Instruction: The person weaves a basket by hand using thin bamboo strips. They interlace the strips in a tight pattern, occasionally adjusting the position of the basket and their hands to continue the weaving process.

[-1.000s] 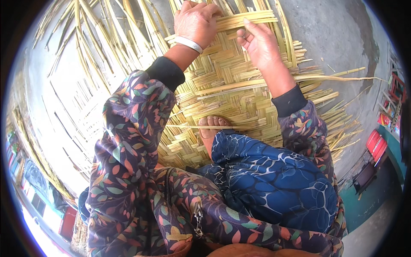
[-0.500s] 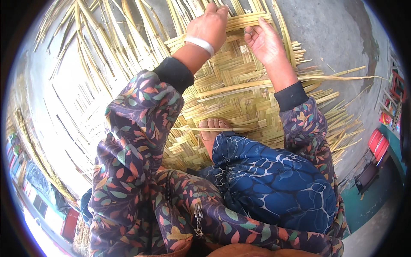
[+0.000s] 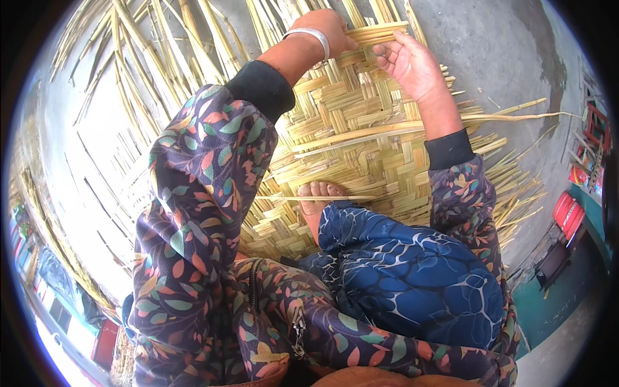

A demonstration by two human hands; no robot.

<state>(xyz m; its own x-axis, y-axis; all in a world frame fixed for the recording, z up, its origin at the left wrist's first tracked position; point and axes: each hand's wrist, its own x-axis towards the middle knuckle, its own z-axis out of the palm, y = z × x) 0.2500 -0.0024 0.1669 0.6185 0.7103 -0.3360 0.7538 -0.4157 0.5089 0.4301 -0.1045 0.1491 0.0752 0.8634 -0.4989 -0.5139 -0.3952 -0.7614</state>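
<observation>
A mat of flat, yellow split reeds in a slanting weave lies under my hands. My left hand, a pale bangle on its wrist, reaches to the far edge with its fingers closed on a bundle of flattened reed strips. Its fingertips are partly hidden by the back of the hand. My right hand is palm up at the right end of these strips. Its fingers are curled, with thumb and fingertips at the strips' near edge. Nearer me, a long loose reed lies across the mat.
My bare foot rests on the mat beside a thin reed stick. Loose reeds fan out over the grey concrete floor on the left. Unwoven ends stick out on the right, near a red object.
My left hand has shifted slightly down and turned, its wrist now bent more to the right. My right hand has moved slightly right and down, staying at the strips' end.
</observation>
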